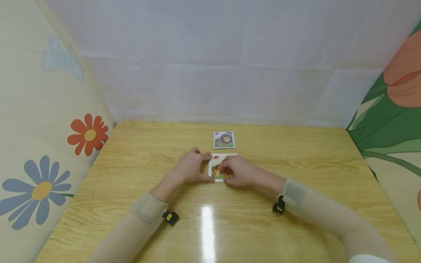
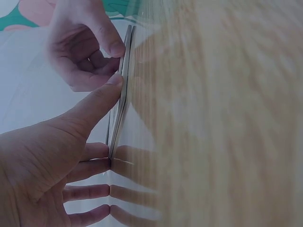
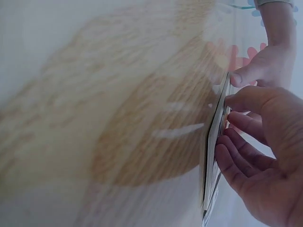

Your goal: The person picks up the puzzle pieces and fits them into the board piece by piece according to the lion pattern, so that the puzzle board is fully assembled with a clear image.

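Observation:
A thin square picture board (image 1: 216,172), white-bordered with an orange animal among green leaves, lies on the table between both hands. My left hand (image 1: 190,166) grips it by its left side, thumb at the near corner and forefinger at the far one. In the left wrist view, the other fingers (image 2: 87,191) reach past the board to the tabletop. My right hand (image 1: 241,171) covers the board's right part, its thumb at the near edge and curled fingers over the picture. The right wrist view shows those fingertips (image 3: 222,147) right at the board's face.
Just beyond lies a second square picture board (image 1: 224,140) with a lion on it. The glossy wooden table (image 1: 131,146) is bounded by a white cloth (image 1: 210,87) at the back and flower-printed panels at both sides.

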`<state>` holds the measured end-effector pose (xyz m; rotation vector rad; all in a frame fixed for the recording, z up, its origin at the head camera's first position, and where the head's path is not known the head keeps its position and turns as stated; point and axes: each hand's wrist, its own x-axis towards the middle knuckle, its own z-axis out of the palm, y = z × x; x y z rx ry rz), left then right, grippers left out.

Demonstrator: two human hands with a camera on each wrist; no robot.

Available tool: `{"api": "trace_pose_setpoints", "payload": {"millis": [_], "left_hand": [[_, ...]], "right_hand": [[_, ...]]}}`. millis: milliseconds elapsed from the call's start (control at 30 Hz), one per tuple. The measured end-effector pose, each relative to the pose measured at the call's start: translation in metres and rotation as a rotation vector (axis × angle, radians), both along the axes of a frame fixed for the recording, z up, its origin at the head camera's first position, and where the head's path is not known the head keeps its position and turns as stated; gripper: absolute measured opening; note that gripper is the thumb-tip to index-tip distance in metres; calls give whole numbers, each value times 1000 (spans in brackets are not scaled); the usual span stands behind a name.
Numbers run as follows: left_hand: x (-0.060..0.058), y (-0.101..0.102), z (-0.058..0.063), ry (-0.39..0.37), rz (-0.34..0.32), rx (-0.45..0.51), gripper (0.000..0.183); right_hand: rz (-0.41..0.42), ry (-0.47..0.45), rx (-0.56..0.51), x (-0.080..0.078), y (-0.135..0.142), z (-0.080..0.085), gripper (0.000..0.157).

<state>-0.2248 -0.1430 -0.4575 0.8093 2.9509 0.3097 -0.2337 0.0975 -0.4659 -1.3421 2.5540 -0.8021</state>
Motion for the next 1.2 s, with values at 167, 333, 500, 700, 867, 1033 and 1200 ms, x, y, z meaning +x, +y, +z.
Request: {"api": "trace_pose_setpoints", "payload": {"millis": [167, 333, 500, 700, 867, 1033, 1200], "left_hand": [[0, 0, 0, -1, 2, -4, 94], [0, 0, 0, -1, 2, -6, 94], [-1, 0, 0, 1, 1, -6, 94], [-1, 0, 0, 5, 0, -7, 94], [-1, 0, 0, 0, 1, -8, 94], [-1, 1, 1, -7, 5, -8, 95], [0, 0, 1, -18, 12, -6, 95]], "right_hand": [[24, 49, 1, 1, 1, 2, 23], [22, 74, 8, 1, 1, 2, 25], [11, 86, 24, 1, 0, 4, 26], [13, 110, 61, 0, -2, 6, 25], [18, 117, 65, 0, -2, 4, 24], [28, 118, 55, 2, -1, 2, 23], [33, 127, 40, 3, 0, 3, 22]]}}
